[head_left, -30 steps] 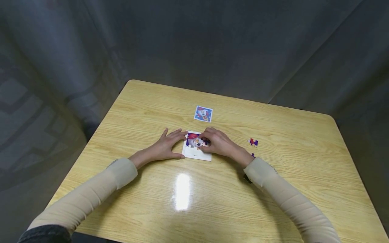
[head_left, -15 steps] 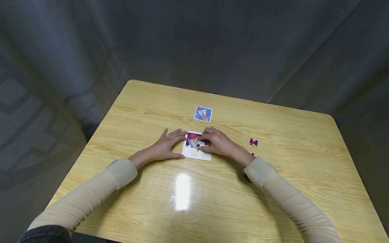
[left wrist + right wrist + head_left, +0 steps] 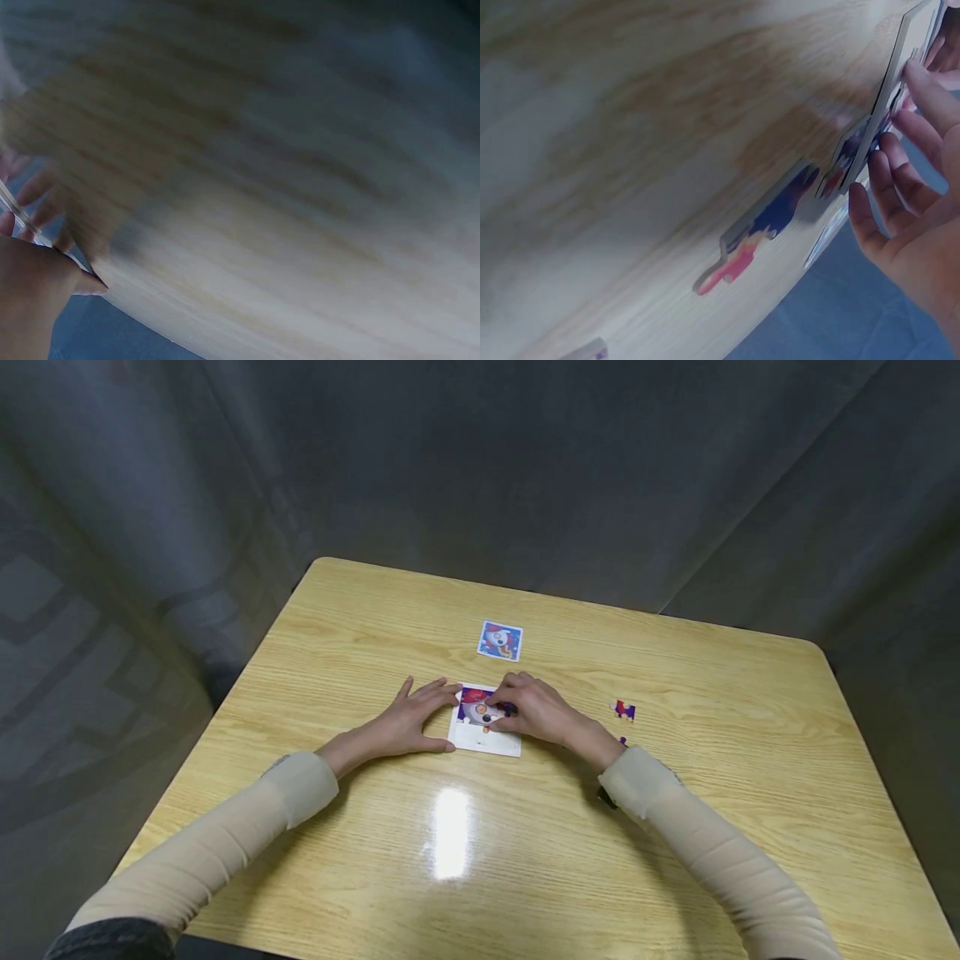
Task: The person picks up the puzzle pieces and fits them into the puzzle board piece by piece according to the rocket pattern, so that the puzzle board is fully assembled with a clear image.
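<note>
A white-framed jigsaw board (image 3: 487,745) lies mid-table. Its upper part holds joined picture pieces showing a cartoon face (image 3: 477,710); bare white shows along the lower part. My left hand (image 3: 408,722) rests at the board's left side, fingers spread, index fingertip near the upper left corner and thumb near the lower left one. Over the right side of the picture, my right hand (image 3: 538,710) pinches a puzzle piece between thumb and index finger, mostly hidden under the fingers. In the right wrist view the right hand (image 3: 919,180) has its fingertips right at the board (image 3: 881,112).
Behind the board lies a small picture card (image 3: 500,642) with the same cartoon face. Right of the right hand is a loose red and purple piece (image 3: 623,709); another purple piece (image 3: 622,741) is partly hidden by the wrist. Dark curtains (image 3: 480,468) hang beyond the wooden table.
The right fingertips have shifted very slightly left over the picture, and its pieces look closer together. The left hand has stayed at the board's side.
</note>
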### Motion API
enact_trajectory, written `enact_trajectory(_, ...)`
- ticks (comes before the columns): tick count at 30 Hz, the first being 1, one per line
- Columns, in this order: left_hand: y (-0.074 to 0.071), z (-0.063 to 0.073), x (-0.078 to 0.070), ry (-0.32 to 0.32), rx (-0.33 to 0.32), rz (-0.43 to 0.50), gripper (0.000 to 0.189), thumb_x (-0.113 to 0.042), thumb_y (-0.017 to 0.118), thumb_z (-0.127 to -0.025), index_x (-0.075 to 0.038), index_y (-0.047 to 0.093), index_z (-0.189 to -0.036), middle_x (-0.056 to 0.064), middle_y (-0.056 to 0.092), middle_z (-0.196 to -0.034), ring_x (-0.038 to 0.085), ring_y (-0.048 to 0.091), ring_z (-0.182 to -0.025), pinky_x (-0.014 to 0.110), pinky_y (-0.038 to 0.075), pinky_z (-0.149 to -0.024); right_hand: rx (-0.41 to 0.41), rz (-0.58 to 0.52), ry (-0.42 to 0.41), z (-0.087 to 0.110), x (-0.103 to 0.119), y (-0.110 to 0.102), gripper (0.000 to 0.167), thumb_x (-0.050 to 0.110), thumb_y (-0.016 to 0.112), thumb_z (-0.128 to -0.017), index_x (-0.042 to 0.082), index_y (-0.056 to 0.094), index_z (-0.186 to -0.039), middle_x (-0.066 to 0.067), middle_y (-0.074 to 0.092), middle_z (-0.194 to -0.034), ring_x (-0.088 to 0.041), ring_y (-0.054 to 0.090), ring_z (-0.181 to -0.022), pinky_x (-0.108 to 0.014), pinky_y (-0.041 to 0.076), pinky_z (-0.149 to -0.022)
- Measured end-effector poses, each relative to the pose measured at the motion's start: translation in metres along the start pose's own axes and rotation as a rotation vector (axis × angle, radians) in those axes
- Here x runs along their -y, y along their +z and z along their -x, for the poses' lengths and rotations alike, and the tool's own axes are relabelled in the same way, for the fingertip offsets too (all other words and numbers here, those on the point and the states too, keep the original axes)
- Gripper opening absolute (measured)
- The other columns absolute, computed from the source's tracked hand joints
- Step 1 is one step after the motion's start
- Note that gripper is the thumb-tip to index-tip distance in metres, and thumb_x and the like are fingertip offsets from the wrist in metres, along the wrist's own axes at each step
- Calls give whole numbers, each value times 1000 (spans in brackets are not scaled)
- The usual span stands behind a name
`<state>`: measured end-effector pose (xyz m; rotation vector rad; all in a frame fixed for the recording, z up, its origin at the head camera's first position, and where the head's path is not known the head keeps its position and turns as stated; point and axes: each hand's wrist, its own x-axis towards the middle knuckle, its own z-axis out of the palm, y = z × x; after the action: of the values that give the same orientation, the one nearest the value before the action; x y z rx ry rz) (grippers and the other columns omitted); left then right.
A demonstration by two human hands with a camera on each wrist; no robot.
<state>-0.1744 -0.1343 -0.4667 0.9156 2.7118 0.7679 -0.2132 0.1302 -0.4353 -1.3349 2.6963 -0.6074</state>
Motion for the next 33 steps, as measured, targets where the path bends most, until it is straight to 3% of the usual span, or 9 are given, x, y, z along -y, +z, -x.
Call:
enact_trajectory(11,1,-1,0,12,-5,2,69,-52,71,-82,-13,49,-135,0,30,-156,25,16,-146,62,-4,-113,-8,6,23,2,1,1,37,31,80,-79,9,73,-108,-5,62,-99,-18,54,-87,-34,48,-73)
enact_trajectory(19,1,0,1,7,0,3,69,-51,71,-83,-13,48,-136,0,29,-157,25,15,-146,61,-4,-113,-56,5,-26,4,1,5,31,29,79,-80,8,75,-104,-5,62,-94,-17,52,-82,-32,46,-68)
enact_trajectory(26,2,0,2,16,-14,2,68,-50,72,-82,-13,49,-134,1,31,-155,26,18,-146,63,-3,-112,-52,26,-51,7,3,0,22,24,75,-85,9,75,-101,-4,63,-97,-18,56,-87,-33,49,-73)
enact_trajectory(33,2,-1,1,20,-18,-6,69,-50,73,-81,-13,49,-135,1,31,-156,26,18,-146,61,-4,-113,-204,6,49,38,-18,-25,20,13,73,-87,3,72,-104,-8,64,-102,-22,59,-93,-38,53,-79)
